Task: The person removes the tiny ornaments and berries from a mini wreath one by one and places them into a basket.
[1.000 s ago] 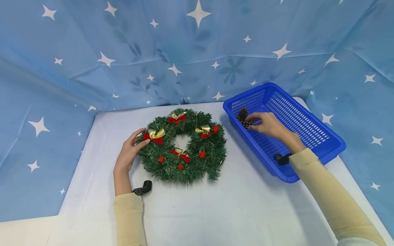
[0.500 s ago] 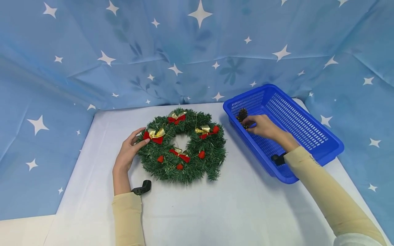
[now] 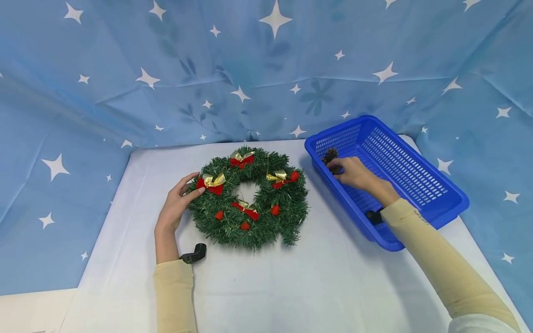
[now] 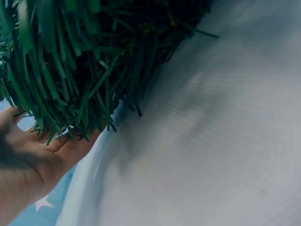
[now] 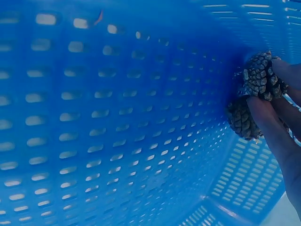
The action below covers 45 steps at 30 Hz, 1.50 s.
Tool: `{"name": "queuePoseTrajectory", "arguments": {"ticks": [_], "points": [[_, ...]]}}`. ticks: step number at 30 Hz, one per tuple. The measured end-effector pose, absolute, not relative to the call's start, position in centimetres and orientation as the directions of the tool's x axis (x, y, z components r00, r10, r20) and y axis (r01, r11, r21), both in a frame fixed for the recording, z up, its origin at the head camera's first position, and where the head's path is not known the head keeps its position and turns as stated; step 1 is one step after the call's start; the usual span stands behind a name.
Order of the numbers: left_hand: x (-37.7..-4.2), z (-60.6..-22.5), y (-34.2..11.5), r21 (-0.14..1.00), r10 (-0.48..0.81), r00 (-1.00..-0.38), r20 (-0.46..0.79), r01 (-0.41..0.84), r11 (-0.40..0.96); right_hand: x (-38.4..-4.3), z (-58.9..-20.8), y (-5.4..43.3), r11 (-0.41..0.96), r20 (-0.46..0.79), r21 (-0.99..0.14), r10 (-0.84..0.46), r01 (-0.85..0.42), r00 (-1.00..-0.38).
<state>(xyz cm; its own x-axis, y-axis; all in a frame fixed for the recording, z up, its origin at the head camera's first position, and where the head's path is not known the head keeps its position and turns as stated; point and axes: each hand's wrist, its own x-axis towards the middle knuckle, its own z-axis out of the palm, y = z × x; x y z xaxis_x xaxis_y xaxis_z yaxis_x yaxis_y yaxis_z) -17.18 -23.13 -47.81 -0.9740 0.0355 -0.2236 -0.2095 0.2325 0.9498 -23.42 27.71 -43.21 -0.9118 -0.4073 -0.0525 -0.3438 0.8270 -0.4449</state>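
A green wreath (image 3: 258, 236) with red-and-gold bows and small red berries lies on the white-covered table. My left hand (image 3: 171, 210) grips its left edge, thumb on top beside a bow (image 3: 212, 185); in the left wrist view the fingers reach under the green needles (image 4: 89, 70). Over at the right, my right hand (image 3: 356, 175) is down inside a blue basket (image 3: 451, 210). In the right wrist view its thumb and fingers pinch a pine cone (image 5: 257, 77). A second pine cone (image 5: 242, 120) sits right against it, partly hidden by a finger.
The basket has slotted walls and stands at an angle at the table's back right. Behind the table hangs a blue curtain (image 3: 266, 92) with white stars. Each wrist carries a black camera, the left one (image 3: 195, 253) low over the white cloth (image 3: 291, 286).
My right hand has shifted slightly within the basket and its fingers now cover more of the pine cones. The left hand and wreath stay in place.
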Motion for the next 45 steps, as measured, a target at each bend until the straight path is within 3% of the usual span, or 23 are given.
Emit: {"name": "queuePoseTrajectory", "arguments": {"ticks": [24, 45], "points": [[-17.2, -47.3, -23.1, 0.945, 0.034, -0.974, -0.223, -0.207, 0.254, -22.9, -42.4, 27.0, 0.826, 0.028, -0.385, -0.436, -0.413, -0.899], [-17.4, -47.8, -23.2, 0.948, 0.038, -0.974, -0.221, -0.206, 0.245, -20.1, -38.3, 26.7, 0.754, 0.196, -0.455, -0.435, -0.475, -0.879]]}}
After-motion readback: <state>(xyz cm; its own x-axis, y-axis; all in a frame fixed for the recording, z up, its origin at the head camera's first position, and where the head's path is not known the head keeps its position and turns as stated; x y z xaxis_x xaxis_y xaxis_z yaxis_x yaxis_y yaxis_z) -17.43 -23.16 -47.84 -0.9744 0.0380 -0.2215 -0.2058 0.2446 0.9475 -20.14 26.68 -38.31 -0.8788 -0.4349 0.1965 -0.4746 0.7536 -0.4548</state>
